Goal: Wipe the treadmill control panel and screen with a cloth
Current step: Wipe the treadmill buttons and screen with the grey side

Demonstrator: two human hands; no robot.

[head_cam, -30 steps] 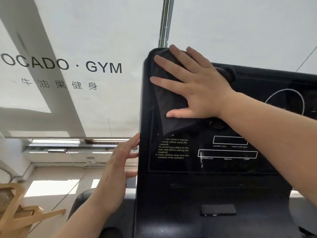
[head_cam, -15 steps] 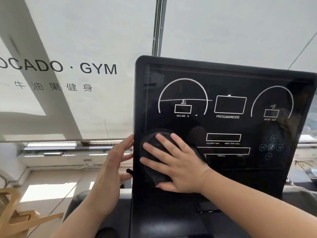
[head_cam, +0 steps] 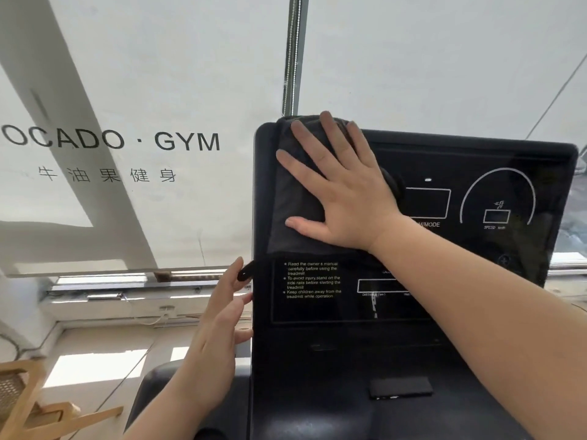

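At far left we see a wooden chair [head_cam: 22, 404] low against the white wall [head_cam: 158, 74]. Our left hand [head_cam: 212, 341] rests along the left edge of the treadmill panel [head_cam: 317, 360], fingers [head_cam: 239, 300] loosely extended and touching that edge, gripping nothing. Our right hand [head_cam: 343, 198] lies flat, fingers [head_cam: 305, 138] spread wide, pressing a dark grey soft cloth [head_cam: 292, 204] against the glossy black screen [head_cam: 495, 173] at its upper left corner, the cloth reaching the top edge. The screen's right side lies uncovered.
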